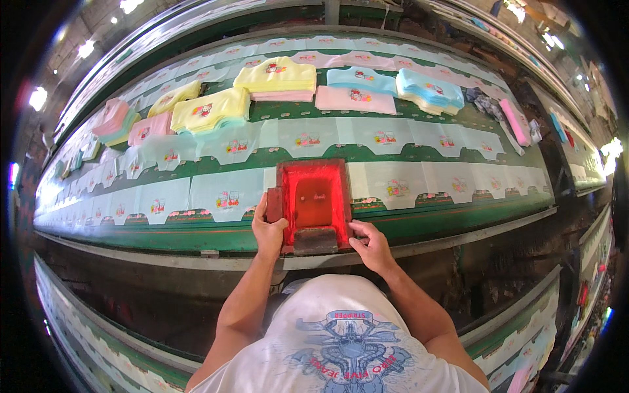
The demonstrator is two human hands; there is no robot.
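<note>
A screen-printing frame (310,164) with red ink around its inner sides lies over the row of pale fabric pieces nearest me. At its near end, inside, rests a dark squeegee (315,241). My left hand (269,230) is closed on the frame's left side, its fingers along the outer edge and thumb toward the near corner. On the right side, close to the near corner, my right hand (371,245) grips the edge with bent fingers. Beside the frame lie fabric pieces with a small colourful print, one at the left (226,193) and one at the right (398,185).
The long green table (458,221) has a pale rail (196,262) along its near edge. Farther back stand folded stacks of yellow (275,75), blue (429,88) and pink cloth (357,101). A crumpled dark cloth (483,103) lies at the right. Another printing table (118,344) stands lower left.
</note>
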